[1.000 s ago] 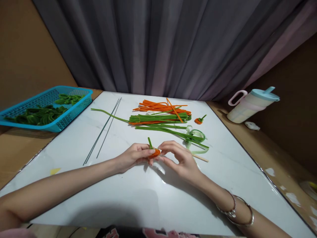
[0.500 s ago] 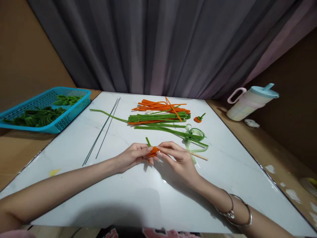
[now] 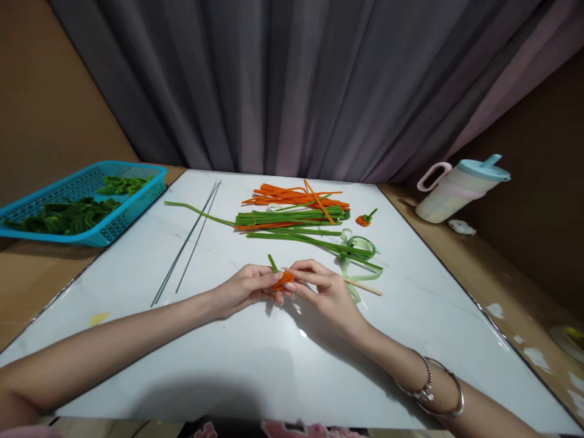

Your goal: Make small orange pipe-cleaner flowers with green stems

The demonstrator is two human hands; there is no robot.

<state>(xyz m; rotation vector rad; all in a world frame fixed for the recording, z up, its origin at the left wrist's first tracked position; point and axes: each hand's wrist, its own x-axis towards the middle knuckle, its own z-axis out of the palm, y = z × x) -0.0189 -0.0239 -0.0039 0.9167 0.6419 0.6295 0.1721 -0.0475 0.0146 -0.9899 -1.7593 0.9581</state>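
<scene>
My left hand (image 3: 244,289) and my right hand (image 3: 322,295) meet over the white table (image 3: 237,365), both pinching a small orange pipe-cleaner coil (image 3: 283,280) with a short green stem sticking up from it. Just beyond lie long green pipe cleaners (image 3: 292,218) and orange pipe cleaners (image 3: 292,196) in loose bundles. A finished little orange piece with a green stem (image 3: 365,219) rests to the right of them. A wooden stick (image 3: 365,286) and a curl of green ribbon (image 3: 360,249) lie by my right hand.
Thin dark wires (image 3: 189,240) lie left of centre. A blue basket (image 3: 82,201) with green pieces sits at the far left on the wooden surface. A pastel jug with a lid (image 3: 460,188) stands at the right. Grey curtains hang behind.
My right fingers have shifted in closer around the orange coil, working on it; both hands stay in nearly the same place.
</scene>
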